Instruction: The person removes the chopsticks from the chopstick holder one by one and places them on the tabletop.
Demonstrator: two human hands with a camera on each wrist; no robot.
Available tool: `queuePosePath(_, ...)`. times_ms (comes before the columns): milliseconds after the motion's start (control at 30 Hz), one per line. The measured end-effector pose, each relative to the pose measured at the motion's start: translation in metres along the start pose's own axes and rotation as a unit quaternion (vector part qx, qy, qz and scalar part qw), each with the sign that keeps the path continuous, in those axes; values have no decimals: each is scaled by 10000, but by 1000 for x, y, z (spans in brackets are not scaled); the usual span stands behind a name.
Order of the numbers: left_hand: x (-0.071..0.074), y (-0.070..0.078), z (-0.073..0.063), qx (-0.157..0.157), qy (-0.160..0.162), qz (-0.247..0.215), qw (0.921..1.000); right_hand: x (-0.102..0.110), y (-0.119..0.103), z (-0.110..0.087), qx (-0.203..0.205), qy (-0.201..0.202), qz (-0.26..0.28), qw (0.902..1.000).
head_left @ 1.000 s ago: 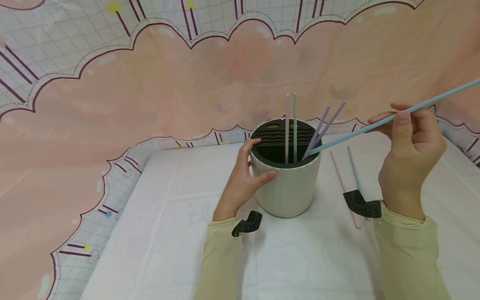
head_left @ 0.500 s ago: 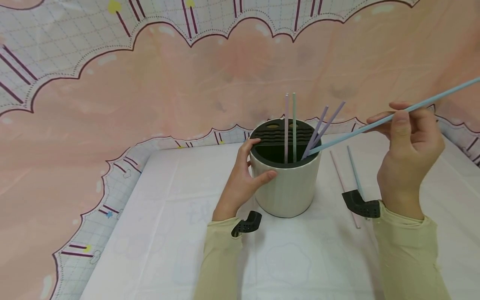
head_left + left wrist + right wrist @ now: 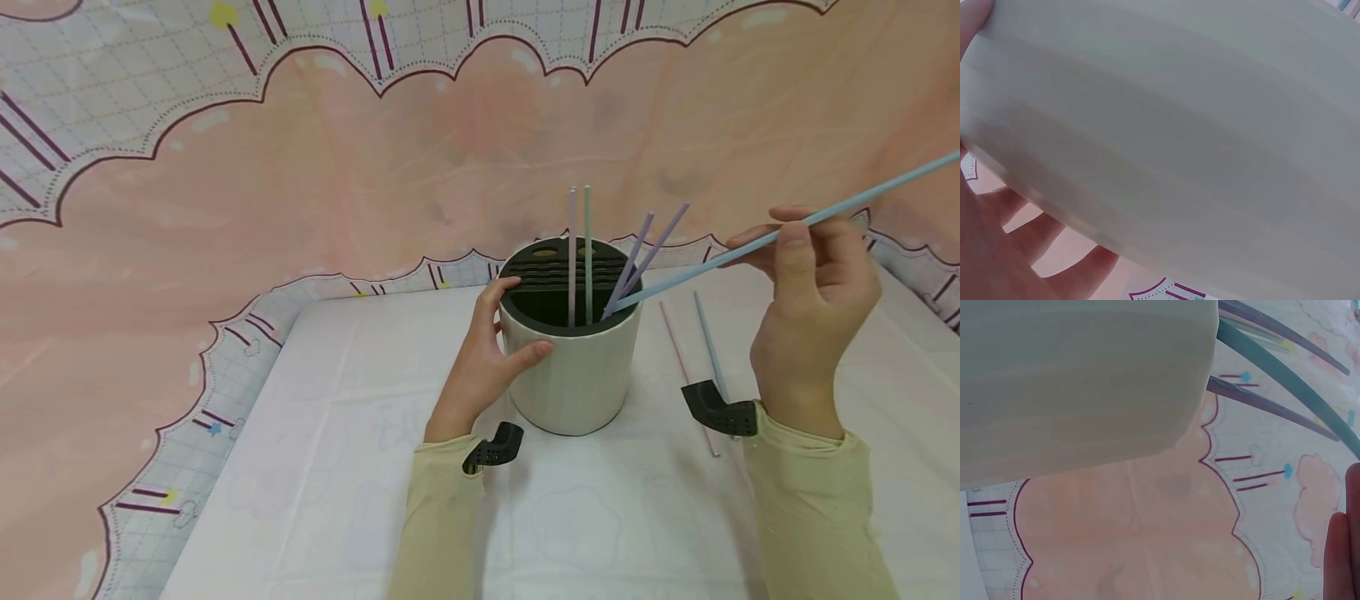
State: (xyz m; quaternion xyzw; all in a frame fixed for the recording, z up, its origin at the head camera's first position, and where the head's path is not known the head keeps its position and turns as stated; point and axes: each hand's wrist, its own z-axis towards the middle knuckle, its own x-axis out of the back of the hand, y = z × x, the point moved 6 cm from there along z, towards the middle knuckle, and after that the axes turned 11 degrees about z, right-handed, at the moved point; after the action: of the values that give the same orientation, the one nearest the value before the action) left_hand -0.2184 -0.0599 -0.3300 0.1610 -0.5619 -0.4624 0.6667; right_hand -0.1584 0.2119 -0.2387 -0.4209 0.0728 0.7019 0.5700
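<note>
A white round utensil holder (image 3: 573, 379) with a black slotted top stands upright on the table. My left hand (image 3: 483, 367) grips its left side, thumb in front and fingers around the back; in the left wrist view the holder's wall (image 3: 1166, 137) fills most of the picture. My right hand (image 3: 817, 308) pinches a long light-blue stick (image 3: 697, 271), slanted, its lower end inside the holder's open front compartment at the right rim. In that compartment also stand a pink stick (image 3: 572, 250), a green stick (image 3: 588, 250) and two leaning purple sticks (image 3: 662, 237).
On the table right of the holder lie a pink stick (image 3: 675, 337) and a blue stick (image 3: 707, 337), partly hidden by the black wrist mount (image 3: 716, 408). A white cover lies on the table (image 3: 337, 500). Behind it hangs a peach patterned cloth (image 3: 337, 183).
My right hand has shifted very slightly left, and the light-blue stick has slid a little with it. My left hand and the holder look the same.
</note>
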Motion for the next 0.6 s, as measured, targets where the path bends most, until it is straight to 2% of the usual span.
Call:
queuePosePath(267, -1, 1, 3, 1, 31, -14, 10000, 1, 8, 3, -182, -140, 167, 9996)
queuePosePath(600, -3, 1, 5, 39, 46, -38, 10000, 0, 12, 3, -260, -283, 12, 9993)
